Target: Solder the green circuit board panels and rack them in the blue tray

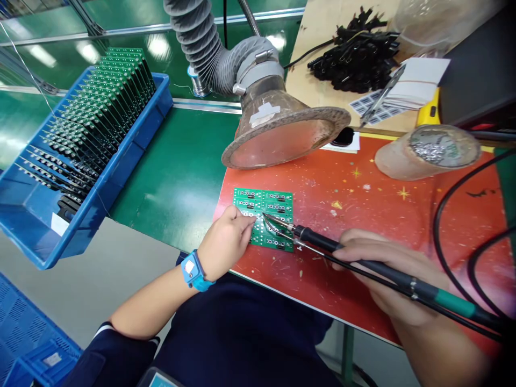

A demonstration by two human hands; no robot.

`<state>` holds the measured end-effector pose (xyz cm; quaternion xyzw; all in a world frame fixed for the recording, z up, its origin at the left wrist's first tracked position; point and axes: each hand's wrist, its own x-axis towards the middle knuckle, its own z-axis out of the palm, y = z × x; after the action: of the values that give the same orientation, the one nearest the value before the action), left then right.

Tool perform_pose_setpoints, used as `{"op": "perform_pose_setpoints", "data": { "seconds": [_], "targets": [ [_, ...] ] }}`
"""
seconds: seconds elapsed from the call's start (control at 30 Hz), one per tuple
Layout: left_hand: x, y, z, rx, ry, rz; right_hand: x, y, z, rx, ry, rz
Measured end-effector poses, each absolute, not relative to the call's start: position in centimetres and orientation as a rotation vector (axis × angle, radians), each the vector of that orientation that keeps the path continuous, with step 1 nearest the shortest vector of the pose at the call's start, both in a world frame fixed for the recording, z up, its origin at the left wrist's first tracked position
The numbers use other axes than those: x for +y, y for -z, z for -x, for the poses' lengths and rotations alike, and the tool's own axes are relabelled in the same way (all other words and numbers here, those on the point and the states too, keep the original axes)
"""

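Plainly, our work centres on the green circuit board (263, 205) lying flat on the red mat (342, 199), near the mouth of the fume funnel (282, 142). We judge it light and stiff, apt to slide on that smooth surface, and fragile where small parts stand up from its face, so we would take it by its outer edges. Our left hand (228, 236) is over its left side with thumb and forefinger pinched together; whether a small part sits between them, we cannot tell. Our right hand (387, 255) is closed around the soldering iron (318, 238), whose tip points close to those pinched fingers. That tip is probably hot, so we would keep skin clear of it. The funnel hangs past the board's far edge and could bar a reach that way, while a cable (436, 231) loops at the right. Farther off stand a cup (397, 161) of silvery bits and a heap of black leads (355, 54). Leftward, a blue bin (133, 156) holds a row of boards (100, 102), with a solder spool (198, 83) near its far end.
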<state>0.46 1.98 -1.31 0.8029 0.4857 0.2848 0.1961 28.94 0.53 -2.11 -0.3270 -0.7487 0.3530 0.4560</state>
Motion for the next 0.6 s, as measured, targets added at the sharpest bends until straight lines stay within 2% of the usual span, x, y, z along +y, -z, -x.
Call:
{"op": "perform_pose_setpoints", "data": {
  "seconds": [0.6],
  "targets": [
    [2.48, 1.55, -0.57, 1.359, -0.68, -2.223, 0.47, 2.17, -28.99, -1.861, -0.947, 0.713]
  ]
}}
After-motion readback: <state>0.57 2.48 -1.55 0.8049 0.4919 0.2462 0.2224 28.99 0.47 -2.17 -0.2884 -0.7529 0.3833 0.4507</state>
